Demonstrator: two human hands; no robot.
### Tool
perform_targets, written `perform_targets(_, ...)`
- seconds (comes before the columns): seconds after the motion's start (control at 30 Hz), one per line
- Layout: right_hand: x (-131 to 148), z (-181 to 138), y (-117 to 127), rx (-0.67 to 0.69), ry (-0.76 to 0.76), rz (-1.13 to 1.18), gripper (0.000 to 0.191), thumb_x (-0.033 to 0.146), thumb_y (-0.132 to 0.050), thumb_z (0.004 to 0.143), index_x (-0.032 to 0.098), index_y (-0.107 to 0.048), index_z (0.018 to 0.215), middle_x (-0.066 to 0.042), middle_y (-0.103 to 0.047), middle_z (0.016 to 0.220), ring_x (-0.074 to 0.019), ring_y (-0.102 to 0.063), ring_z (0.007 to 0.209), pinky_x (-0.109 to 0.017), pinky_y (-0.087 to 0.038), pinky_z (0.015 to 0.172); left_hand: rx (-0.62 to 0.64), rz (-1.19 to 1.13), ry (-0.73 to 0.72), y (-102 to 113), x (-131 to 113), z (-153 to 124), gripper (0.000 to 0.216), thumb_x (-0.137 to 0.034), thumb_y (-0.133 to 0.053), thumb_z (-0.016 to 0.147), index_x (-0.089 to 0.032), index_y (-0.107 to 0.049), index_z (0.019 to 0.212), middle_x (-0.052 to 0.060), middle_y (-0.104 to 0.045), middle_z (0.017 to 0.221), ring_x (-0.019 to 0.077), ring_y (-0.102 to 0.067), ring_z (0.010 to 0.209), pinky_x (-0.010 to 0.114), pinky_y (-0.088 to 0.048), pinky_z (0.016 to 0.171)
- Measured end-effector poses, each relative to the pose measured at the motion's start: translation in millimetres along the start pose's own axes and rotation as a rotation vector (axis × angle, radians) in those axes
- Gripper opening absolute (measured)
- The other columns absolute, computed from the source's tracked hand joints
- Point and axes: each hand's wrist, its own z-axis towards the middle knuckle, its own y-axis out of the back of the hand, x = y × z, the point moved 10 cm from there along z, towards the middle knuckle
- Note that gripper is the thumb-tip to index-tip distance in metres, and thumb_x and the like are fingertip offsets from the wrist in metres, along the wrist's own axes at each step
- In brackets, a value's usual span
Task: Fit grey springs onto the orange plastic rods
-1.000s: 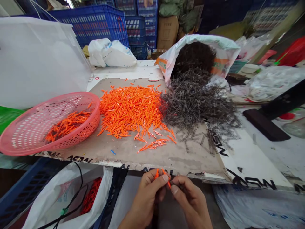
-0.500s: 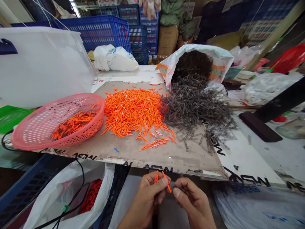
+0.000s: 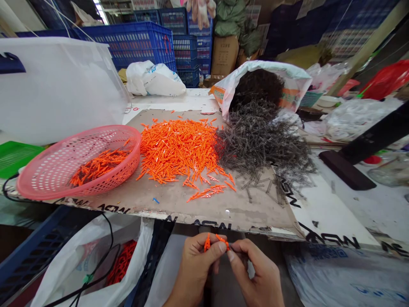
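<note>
Below the table's front edge, my left hand (image 3: 194, 266) is closed, pinching small orange plastic pieces (image 3: 207, 243) between thumb and fingers. My right hand (image 3: 255, 273) is closed too, its fingertips meeting the left hand's on another orange piece (image 3: 223, 241). On the cardboard sheet (image 3: 179, 204) lies a big heap of the same orange pieces (image 3: 179, 147), with a pile of dark metal springs (image 3: 262, 143) to its right. A pink perforated basket (image 3: 44, 175) at the left holds more orange pieces.
A white sack (image 3: 271, 70) spills the springs at the back. A translucent white bin (image 3: 54, 85) and blue crates (image 3: 137, 38) stand behind the basket. A plastic bag with red parts (image 3: 121, 264) hangs below the table at left. A black bar (image 3: 361, 157) lies at the right.
My hands have stayed together on the orange pieces and shifted slightly lower; the piece between my fingertips has turned more level. The view has tilted up a little.
</note>
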Motion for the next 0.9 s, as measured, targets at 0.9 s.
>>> perform_targets(0.9, -6.1, 2.6, -9.5, 0.103, -0.029, 0.119, 0.027, 0.037, -0.048, 0.095, 0.021, -0.068, 0.088, -0.002, -0.066, 0.073, -0.0146, -0.062, 0.065, -0.022, -0.047, 0.062, 0.033, -0.091, -0.003, -3.7, 5.2, 4.0, 0.022, -0.033, -0.078, 0.069, -0.014, -0.069, 0.064, -0.004, -0.053, 0.052, 0.0057, -0.033, 0.045, 0.022, -0.022, 0.048)
